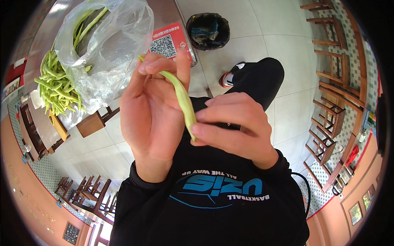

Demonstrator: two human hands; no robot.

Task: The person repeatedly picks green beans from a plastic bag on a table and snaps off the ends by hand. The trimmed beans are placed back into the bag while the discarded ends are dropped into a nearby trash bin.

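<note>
One long green bean (pixel 182 97) stretches between my two hands in front of my chest. My left hand (pixel 154 104), palm up, pinches the bean near its thin upper tip. At the lower end, thumb and fingers of my right hand (pixel 237 126) grip the pod. A heap of green bean pieces (pixel 58 83) lies on the table to the left. Against that heap rests a clear plastic bag (pixel 114 52), its mouth open, with whole long beans (pixel 92 26) inside.
A red card (pixel 169 41) bearing a printed code lies at the table corner. Beyond it, a black-lined waste bin (pixel 208 31) stands on the tiled floor. A wooden stool (pixel 90 124) is beside the table; wooden chairs (pixel 331 117) line the right. A yellow object (pixel 58 125) sits below the heap.
</note>
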